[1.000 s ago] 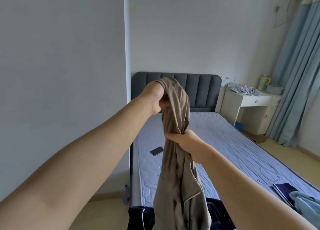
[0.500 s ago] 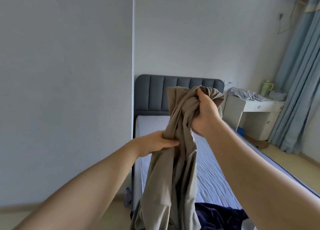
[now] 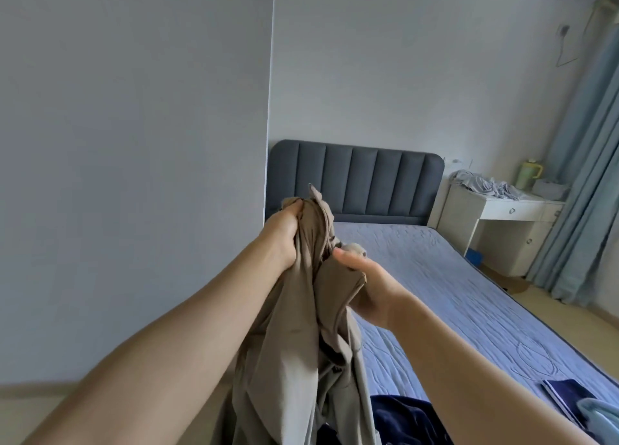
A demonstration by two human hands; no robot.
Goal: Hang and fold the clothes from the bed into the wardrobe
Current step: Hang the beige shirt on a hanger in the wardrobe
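Fingers (image 3: 292,210) of the left hand (image 3: 283,235) are curling tight into the bunched top end of the tan garment (image 3: 301,344), holding it up in front of the headboard (image 3: 368,176). Just below, the right hand (image 3: 368,290) is gripping a lower fold, its thumb (image 3: 345,255) lying over the cloth while its other fingers are hiding behind it. Half a second ago the hands were sitting the other way round, right on top and left below. The person is probably feeding the cloth hand over hand, hunting for a collar or waistband. The rest of the garment is hanging down over the near end of the bed (image 3: 452,277), beside a heap of navy clothes (image 3: 402,418). Nothing is being hung or folded yet, and the wardrobe is not showing.
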